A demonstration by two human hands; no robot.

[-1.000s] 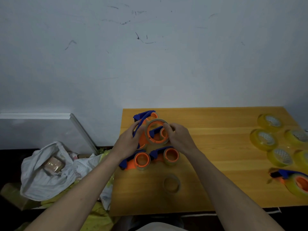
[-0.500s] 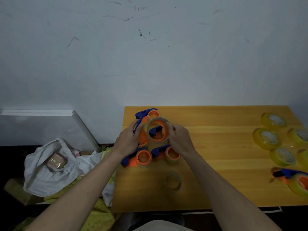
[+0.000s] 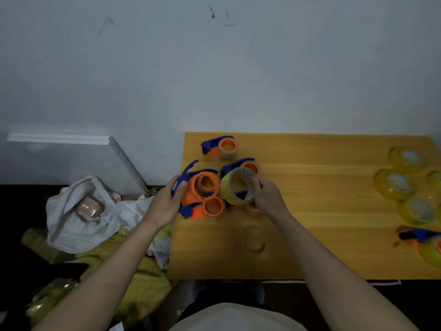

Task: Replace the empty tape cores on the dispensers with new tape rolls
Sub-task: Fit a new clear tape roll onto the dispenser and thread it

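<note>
My right grip (image 3: 266, 198) hides the dispenser (image 3: 253, 209) beneath it. Far right of it, a loaded dispenser (image 3: 427, 244) and rolls (image 3: 435, 180) are cut off at the edge.

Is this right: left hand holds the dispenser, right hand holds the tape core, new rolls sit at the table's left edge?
One error. In the head view the new rolls sit at the table's right edge. The left hand holds the dispenser; the right hand holds the tape core.
</note>
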